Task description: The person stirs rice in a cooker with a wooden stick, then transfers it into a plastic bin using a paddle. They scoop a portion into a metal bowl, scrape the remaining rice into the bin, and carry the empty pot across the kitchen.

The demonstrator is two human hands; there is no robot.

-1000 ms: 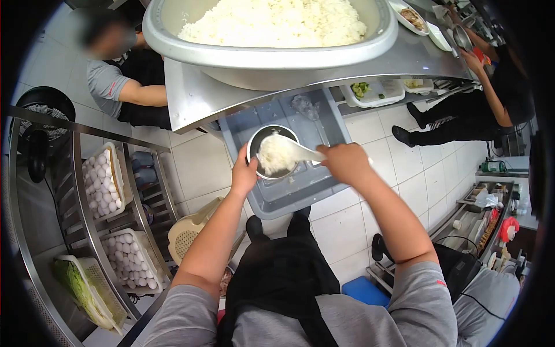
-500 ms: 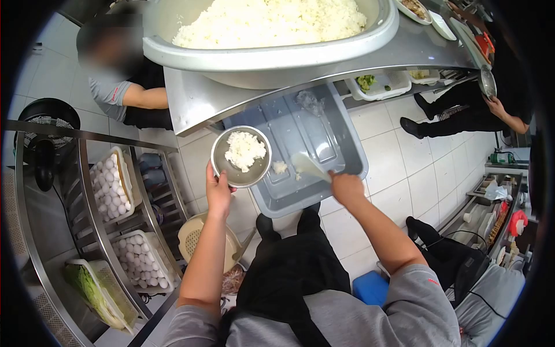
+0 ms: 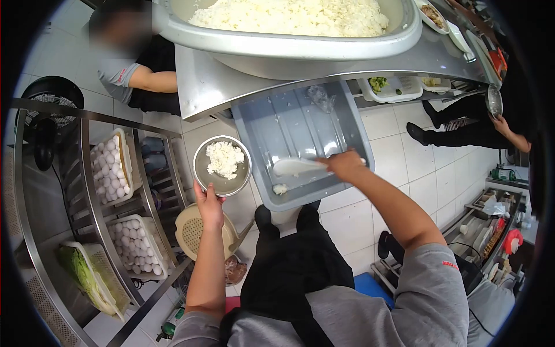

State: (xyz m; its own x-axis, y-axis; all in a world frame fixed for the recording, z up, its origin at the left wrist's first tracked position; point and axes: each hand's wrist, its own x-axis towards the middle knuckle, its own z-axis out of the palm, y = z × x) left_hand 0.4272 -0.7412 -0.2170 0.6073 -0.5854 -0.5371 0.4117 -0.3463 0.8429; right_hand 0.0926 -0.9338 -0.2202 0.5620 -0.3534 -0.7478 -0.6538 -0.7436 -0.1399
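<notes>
My left hand (image 3: 209,202) grips the rim of a round metal bowl (image 3: 240,180) from below. White cooked rice (image 3: 224,160) lies in a clump inside it. To the right, my right hand (image 3: 346,166) is closed round the handle of a pale rice paddle (image 3: 298,167), its blade pointing left over a grey plastic bin (image 3: 363,151). A small rice clump (image 3: 280,189) shows at the near end of the bin. Above, a large tub (image 3: 312,46) heaped with rice stands on the steel counter (image 3: 202,87).
At left, a metal rack (image 3: 87,168) holds egg baskets (image 3: 136,246) and a basket of leafy greens (image 3: 95,277). A beige colander (image 3: 191,231) is low beside my left arm. One person (image 3: 153,81) is at upper left, another (image 3: 509,110) at right holding a metal utensil.
My left hand has moved the bowl left and slightly nearer my body. The paddle has swung flatter and leftward. The small rice clump appears closer to the bin's near edge.
</notes>
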